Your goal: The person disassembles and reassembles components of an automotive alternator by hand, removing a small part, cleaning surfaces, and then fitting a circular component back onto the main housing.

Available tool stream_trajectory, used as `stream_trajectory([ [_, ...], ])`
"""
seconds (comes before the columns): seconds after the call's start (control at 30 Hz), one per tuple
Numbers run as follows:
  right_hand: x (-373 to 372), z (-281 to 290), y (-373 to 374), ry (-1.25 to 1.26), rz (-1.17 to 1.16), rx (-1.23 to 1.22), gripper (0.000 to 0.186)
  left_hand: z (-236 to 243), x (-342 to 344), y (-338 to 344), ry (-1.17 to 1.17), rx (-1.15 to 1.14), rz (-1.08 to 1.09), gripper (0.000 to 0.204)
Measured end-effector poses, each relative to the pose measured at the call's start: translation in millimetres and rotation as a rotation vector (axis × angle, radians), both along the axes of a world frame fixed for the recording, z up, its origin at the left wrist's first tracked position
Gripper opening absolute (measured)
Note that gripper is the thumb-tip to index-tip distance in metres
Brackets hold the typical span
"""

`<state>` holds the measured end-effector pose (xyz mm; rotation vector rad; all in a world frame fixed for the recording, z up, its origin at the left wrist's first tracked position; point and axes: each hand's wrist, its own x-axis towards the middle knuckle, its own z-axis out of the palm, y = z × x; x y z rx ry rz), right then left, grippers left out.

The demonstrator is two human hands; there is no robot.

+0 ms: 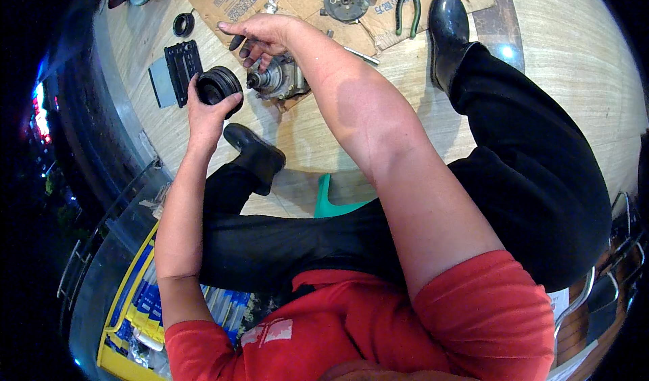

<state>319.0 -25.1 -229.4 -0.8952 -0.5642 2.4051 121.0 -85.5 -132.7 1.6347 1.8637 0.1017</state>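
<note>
The left hand (pixel 206 114) is up off the floor with a round black pulley (pixel 218 85) clamped between thumb and fingers, its open bore turned toward the camera. Just to its right sits the grey metal compressor body (pixel 278 78) on the wooden floor (pixel 561 77), shaft end pointing left at the pulley, the two close but apart. The right hand (pixel 260 35) hovers right above that compressor, grimy fingers spread and loose, gripping nothing. Far left, a small black ring (pixel 183 24) lies on the floor, with a dark ribbed block (pixel 182 63) near it. Farther off, on flattened cardboard (pixel 297 2), there's a round metal disc (pixel 346 2) and green-handled pliers (pixel 407 2) to its right. Black boots (pixel 448 26) are planted on either side, and a green stool (pixel 331 202) peeks out between the legs.
</note>
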Motion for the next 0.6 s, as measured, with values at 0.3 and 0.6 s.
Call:
stream_trajectory([
  [0.3, -0.5, -5.0, 0.1, 0.033, 0.027, -0.017, 0.073, -2.9, 0.8, -3.8, 0.102, 0.043, -0.082, 0.1],
  [0.6, -0.5, -5.2, -0.1, 0.011, 0.022, -0.027, 0.074, -5.0, 2.5, -5.9, 0.102, 0.064, -0.136, 0.1],
])
